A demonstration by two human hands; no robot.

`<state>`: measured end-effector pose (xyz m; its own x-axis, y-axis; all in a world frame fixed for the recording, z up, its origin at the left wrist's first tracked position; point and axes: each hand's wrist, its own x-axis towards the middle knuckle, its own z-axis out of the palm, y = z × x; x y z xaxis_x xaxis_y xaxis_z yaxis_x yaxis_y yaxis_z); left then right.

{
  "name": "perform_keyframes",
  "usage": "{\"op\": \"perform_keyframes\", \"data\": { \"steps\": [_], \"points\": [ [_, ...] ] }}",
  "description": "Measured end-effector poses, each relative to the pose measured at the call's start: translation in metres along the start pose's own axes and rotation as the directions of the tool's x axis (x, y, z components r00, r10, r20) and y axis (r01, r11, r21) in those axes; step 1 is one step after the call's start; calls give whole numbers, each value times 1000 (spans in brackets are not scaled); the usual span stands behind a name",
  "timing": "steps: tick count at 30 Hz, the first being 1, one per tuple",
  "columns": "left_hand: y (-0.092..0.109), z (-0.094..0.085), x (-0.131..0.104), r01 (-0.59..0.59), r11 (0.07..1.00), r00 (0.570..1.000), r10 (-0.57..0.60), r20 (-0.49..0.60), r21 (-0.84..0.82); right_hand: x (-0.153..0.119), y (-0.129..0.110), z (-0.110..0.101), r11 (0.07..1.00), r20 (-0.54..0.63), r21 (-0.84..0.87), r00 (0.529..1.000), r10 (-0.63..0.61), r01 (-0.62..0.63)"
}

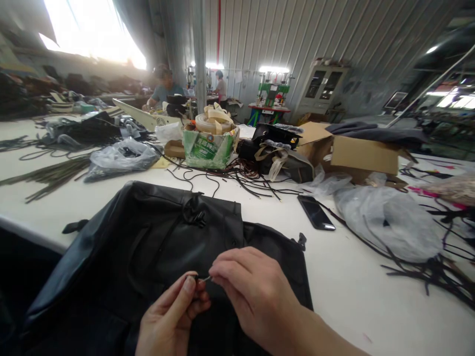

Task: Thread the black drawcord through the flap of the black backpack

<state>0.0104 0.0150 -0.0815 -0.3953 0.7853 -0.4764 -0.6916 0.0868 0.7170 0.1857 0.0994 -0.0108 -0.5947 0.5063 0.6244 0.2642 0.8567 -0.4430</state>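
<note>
A black bag (208,242) with straps and a buckle lies across the near table edge, under both hands. Over it, my left hand (174,309) pinches a small dark piece between thumb and forefinger; its kind is too small to make out. My right hand (256,287) is closed at the fingertips on a thin, light-coloured length that runs to the dark piece. Whether that length is a cord end or a metal pin cannot be told. The fingertips of the two hands are a short gap apart.
A phone (316,212) lies right of the bag. Behind stand a green-and-white tub (210,148) with rolled tape, dark cords (252,185) and a cardboard box (363,153). Plastic bags (389,222) lie at right. Across the table sits a person (165,89); another is farther back.
</note>
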Motion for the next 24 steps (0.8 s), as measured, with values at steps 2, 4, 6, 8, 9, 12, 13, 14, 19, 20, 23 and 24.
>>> {"op": "perform_keyframes", "data": {
  "steps": [2, 4, 6, 8, 9, 12, 13, 14, 19, 20, 23, 24],
  "points": [
    [0, 0, 0, -2, 1000, 1000, 2, 1, -4, -1, -2, 7, 999, 3, -36, 1000, -18, 18],
    [0, 0, 0, -1, 1000, 1000, 1, 1, -11, -1, -3, 8, 996, 18, -83, 1000, -20, 21],
    [0, 0, 0, 0, 1000, 1000, 0, 1, -18, -2, -4, 7, 990, 45, -140, 999, -15, 21],
    [0, 1, 1, 1, 1000, 1000, -1, 2, -22, -3, -3, 6, 984, 75, -176, 997, -13, 27],
    [-1, 1, 1, 2, 1000, 1000, -2, 1, -23, -4, -3, 5, 983, 90, -181, 996, -16, 32],
    [-2, 1, 1, 0, 1000, 1000, 0, -1, -23, -5, -1, 7, 985, 115, -166, 993, -18, 37],
    [-2, 1, 1, 2, 1000, 1000, -2, -1, -21, -6, 0, 8, 986, 117, -161, 993, -19, 38],
    [-3, 1, 1, 3, 1000, 1000, -3, -2, -20, -6, 0, 9, 987, 117, -157, 993, -18, 37],
    [-2, 1, -1, 1, 1000, 1000, -1, -12, -16, -7, 0, 13, 988, 109, -148, 994, -19, 35],
    [-2, 1, -1, -1, 1000, 1000, 0, -13, -17, -7, 0, 13, 988, 110, -150, 994, -20, 37],
    [-1, 2, -1, -6, 1000, 1000, 5, -12, -22, -6, 0, 14, 987, 115, -158, 993, -24, 42],
    [-1, 2, 0, -6, 1000, 1000, 5, -11, -23, -6, 0, 14, 986, 115, -160, 993, -24, 42]
  ]
}}
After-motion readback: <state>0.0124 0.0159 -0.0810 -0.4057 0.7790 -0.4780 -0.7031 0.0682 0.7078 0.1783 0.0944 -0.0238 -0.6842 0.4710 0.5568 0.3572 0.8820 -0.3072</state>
